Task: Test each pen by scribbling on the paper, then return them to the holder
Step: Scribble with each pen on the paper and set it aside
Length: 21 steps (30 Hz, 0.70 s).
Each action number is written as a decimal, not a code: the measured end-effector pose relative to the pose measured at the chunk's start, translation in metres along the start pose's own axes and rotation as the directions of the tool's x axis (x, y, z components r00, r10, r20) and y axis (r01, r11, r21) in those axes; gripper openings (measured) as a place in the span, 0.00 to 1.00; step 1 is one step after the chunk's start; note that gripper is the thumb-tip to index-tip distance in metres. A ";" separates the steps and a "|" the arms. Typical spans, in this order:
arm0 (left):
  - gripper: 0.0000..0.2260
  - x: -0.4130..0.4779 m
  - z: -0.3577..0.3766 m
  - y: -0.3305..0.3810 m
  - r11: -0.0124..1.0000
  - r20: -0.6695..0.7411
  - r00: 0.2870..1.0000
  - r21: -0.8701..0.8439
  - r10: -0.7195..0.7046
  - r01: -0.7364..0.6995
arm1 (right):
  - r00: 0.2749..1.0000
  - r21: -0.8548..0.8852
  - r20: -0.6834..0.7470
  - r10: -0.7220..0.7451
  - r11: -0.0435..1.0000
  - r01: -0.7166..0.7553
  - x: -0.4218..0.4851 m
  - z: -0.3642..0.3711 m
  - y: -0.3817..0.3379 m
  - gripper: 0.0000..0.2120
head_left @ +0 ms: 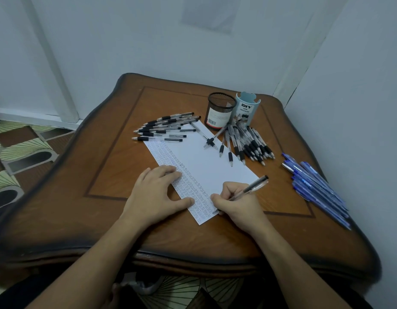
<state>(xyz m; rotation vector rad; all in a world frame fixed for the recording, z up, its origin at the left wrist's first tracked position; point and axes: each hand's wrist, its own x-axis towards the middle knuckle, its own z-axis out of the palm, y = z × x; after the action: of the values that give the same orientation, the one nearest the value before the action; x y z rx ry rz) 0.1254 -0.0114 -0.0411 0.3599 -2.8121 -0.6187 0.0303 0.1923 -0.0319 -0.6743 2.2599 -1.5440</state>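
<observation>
The pen [248, 190] lay slanted in the right hand [235, 201]. Its tip touched the paper [206, 161] at the sheet's near right edge and its capped end pointed away to the right. The fingers curled round the barrel and gripped it close to the tip, with the heel of the hand resting on the table [104, 175]. Rows of small scribbles covered the left strip of the paper and ran down to the pen tip.

The left hand [157, 192] lay flat, fingers spread and straight, pressing on the scribbled part of the sheet with the thumb stretched toward the right hand.

At the far end of the paper stood the mesh holder [220, 112], upright, only dark mesh showing through its open top. Just beside it on the right stood a pale blue desk organizer [245, 110], also upright; what it held could not be seen.

A fan of black pens [248, 143] spread from the foot of both containers toward the person, some of them lying over the paper's right edge. Two crossed pens [209, 141] lay on the sheet itself. A second bunch of black pens [166, 128] lay side by side at the paper's far left corner. A heap of blue pens [315, 188] lay well apart near the table's right edge, next to the wall [360, 108]. Patterned floor tiles [19, 152] showed to the left of the table.
</observation>
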 end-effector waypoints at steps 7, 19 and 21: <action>0.44 0.000 0.000 0.001 1.000 0.008 1.000 -0.001 -0.009 0.009 | 0.999 -0.062 0.029 -0.013 0.998 0.015 0.001 -0.001 0.000 0.18; 0.44 0.000 -0.001 0.001 1.000 0.011 1.000 0.006 -0.005 0.005 | 1.000 -0.057 0.026 -0.012 0.998 0.014 0.003 -0.001 -0.001 0.20; 0.44 0.000 -0.001 0.001 1.000 0.014 1.000 0.010 -0.007 0.007 | 1.000 -0.068 0.021 -0.017 0.998 0.018 0.004 0.000 0.000 0.19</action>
<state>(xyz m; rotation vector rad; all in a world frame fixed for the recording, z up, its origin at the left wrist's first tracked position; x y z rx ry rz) 0.1252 -0.0107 -0.0394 0.3688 -2.8290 -0.6113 0.0272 0.1904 -0.0321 -0.7270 2.3061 -1.4672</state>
